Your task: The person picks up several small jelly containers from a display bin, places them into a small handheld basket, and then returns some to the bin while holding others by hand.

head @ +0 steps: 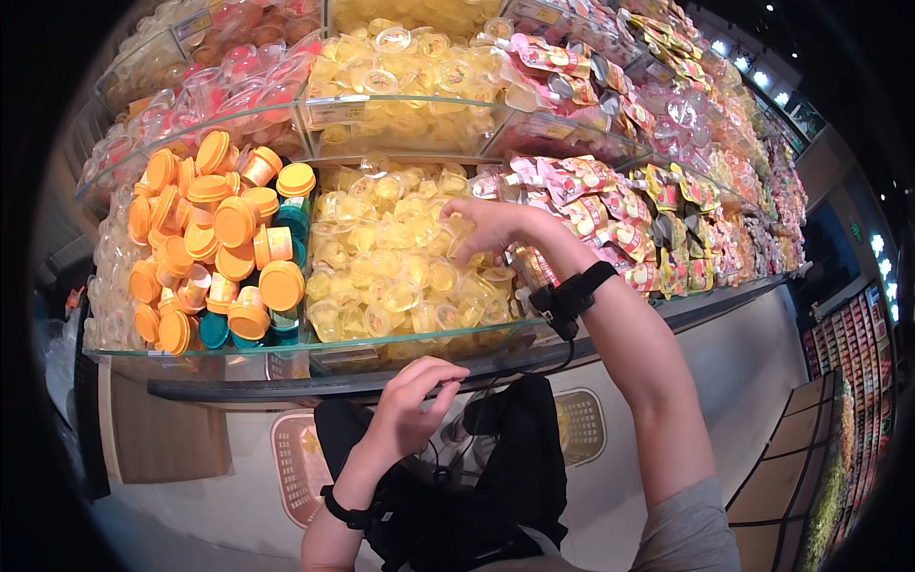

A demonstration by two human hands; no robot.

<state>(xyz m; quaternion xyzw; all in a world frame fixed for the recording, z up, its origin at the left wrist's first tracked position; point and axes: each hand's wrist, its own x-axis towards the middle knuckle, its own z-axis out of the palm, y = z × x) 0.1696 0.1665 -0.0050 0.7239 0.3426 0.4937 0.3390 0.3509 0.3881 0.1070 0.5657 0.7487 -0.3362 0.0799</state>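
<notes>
My right hand (482, 225) reaches over the lower middle bin, its fingers spread and curved down onto the yellow jelly cups (400, 250) at the bin's right side. No cup shows lifted in it. My left hand (414, 407) hovers by the front edge of the display, fingers loosely bent and the thumb apart, with nothing seen in it. Left of the yellow cups lie tubs with orange lids (234, 222), some with teal lids (214, 330). Pink spouted jelly pouches (586, 214) fill the bin to the right.
A glass front panel (422, 336) and a dark ledge (286, 390) run before my body. Upper tiers hold more yellow cups (400, 64) and pouches (557, 57). A pink plastic basket (289, 465) and a beige one (590, 429) stand on the floor. A black cable hangs from my right wrist strap.
</notes>
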